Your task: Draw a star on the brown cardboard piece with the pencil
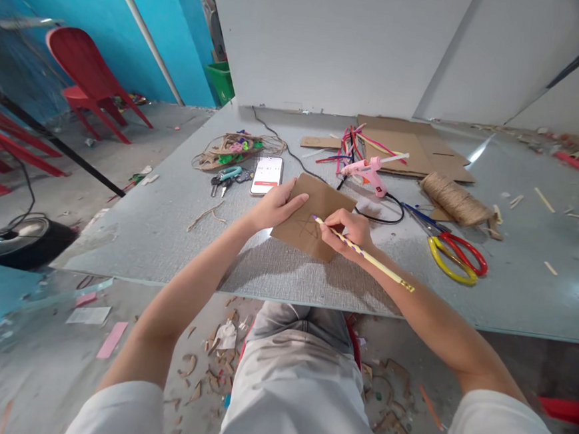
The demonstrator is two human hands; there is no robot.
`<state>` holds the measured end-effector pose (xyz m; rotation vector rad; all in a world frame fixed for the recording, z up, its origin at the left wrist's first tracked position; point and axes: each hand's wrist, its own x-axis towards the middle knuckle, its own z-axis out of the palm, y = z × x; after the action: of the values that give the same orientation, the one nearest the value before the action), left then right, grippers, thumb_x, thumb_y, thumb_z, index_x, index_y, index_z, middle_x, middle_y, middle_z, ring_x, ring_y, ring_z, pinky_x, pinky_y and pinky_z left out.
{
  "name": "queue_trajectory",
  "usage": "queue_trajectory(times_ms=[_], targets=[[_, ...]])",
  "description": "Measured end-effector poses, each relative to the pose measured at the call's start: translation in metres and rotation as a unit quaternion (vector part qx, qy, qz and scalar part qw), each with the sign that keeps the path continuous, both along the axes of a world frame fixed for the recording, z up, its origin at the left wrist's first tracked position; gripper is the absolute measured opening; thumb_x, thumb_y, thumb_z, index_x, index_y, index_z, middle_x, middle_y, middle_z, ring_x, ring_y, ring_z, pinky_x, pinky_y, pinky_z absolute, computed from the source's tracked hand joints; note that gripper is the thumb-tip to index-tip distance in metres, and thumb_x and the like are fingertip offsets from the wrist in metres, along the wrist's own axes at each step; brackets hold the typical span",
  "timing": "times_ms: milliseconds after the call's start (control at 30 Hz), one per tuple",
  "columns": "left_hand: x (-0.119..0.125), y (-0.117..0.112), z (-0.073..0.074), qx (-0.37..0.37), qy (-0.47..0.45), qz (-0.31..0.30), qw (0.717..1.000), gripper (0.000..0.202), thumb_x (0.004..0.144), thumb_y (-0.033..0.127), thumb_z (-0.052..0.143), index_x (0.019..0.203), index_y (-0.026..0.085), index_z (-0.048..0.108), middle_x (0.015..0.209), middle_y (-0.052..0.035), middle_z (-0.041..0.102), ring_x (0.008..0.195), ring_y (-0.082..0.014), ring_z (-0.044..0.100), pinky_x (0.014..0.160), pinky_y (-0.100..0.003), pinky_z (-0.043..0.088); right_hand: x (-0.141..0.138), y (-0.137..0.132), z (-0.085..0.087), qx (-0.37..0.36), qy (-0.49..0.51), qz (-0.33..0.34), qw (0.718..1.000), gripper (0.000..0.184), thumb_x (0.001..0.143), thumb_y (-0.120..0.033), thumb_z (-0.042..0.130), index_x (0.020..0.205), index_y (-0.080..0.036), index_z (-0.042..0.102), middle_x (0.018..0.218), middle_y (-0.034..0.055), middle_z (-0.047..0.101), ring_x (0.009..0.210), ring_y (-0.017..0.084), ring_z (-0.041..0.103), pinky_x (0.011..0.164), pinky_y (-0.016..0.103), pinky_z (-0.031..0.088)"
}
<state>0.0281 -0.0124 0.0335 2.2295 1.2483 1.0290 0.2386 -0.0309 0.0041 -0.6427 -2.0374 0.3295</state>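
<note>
A brown cardboard piece (335, 200) lies tilted near the table's front edge, with crossing lines like a star drawn on it. My left hand (277, 206) grips its upper left edge, thumb flat on the face and the other fingers partly hidden behind the edge. In my right hand (351, 230) is a yellow pencil with purple spots (376, 262), pinched close to its point. The tip meets the cardboard at the drawn lines. Just beyond my left hand lies a lit phone (267, 175).
Behind the cardboard lies a pink glue gun (367, 175) with its black cord. Scissors (450, 250) and a twine roll (456, 198) are at right. Larger cardboard sheets (410, 146) and colored pipe cleaners (352, 145) lie farther back. Keys (220, 183) and a twine bundle (232, 149) sit left.
</note>
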Motion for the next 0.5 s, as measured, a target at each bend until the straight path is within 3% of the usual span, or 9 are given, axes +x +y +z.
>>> queue_trajectory(times_ms=[500], targets=[[-0.0004, 0.0025, -0.0022, 0.008, -0.003, -0.008, 1.000, 0.029, 0.088, 0.045, 0.044, 0.074, 0.021, 0.035, 0.061, 0.0027, 0.043, 0.056, -0.0125, 0.041, 0.050, -0.026, 0.032, -0.0029, -0.0024, 0.0000, -0.023, 0.042, -0.030, 0.998, 0.017, 0.081, -0.029, 0.059, 0.069, -0.021, 0.050, 0.057, -0.0042, 0.056, 0.049, 0.008, 0.048, 0.047, 0.021, 0.038]])
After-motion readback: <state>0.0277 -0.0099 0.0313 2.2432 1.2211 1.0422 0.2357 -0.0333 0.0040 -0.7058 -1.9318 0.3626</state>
